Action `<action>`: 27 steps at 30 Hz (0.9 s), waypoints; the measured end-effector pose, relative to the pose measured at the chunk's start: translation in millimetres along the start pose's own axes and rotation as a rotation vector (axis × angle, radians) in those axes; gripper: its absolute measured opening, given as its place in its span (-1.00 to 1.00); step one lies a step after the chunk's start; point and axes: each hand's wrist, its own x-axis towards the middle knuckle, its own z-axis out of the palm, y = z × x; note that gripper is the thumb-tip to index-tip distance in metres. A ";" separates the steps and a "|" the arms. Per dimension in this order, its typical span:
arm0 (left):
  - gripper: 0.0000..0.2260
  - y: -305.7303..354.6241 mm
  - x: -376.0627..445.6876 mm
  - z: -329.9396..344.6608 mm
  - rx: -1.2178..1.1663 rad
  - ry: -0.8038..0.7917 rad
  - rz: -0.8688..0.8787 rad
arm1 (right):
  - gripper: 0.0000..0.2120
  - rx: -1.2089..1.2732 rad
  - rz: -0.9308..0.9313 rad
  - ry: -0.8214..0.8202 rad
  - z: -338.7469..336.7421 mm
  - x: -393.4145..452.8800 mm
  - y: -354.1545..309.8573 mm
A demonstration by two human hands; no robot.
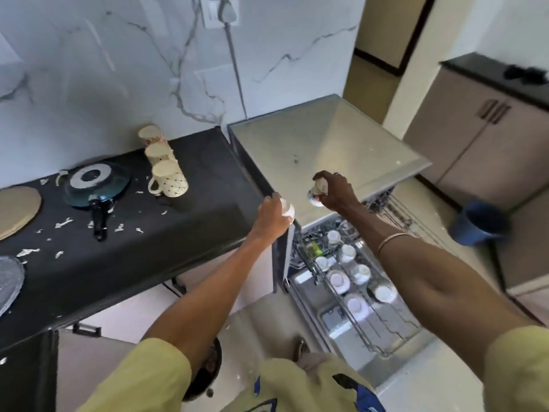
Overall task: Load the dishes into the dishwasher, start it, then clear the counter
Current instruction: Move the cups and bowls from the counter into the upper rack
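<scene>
Two small cups are off the counter: the left hand [271, 211] grips a white cup [287, 210], the right hand [334, 190] a patterned cup [319, 191], both above the dishwasher [326, 138], whose pulled-out rack [395, 337] holds upturned cups; three mugs [162, 162] and a pan [95, 185] lie on the black counter [178, 233]

- Black stone counter [190, 233] left of steel-topped dishwasher [326, 144], touching it.
- Three cream patterned mugs [162, 165] in a row at counter's back; blue frying pan [95, 185] left of them.
- Pulled-out wire rack [395, 337] before dishwasher holds small white cups [353, 272].
</scene>
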 end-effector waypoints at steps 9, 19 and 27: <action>-0.46 65.9 -58.9 97.2 0.001 -0.161 0.124 | -0.55 0.024 0.258 0.042 -42.8 -100.4 129.4; -0.32 125.7 -100.5 234.5 0.010 -0.323 0.037 | -0.49 0.069 0.342 -0.096 -32.2 -179.5 289.0; -0.28 125.1 -117.5 322.7 0.067 -0.395 -0.120 | -0.46 0.135 0.380 -0.223 38.5 -215.4 385.4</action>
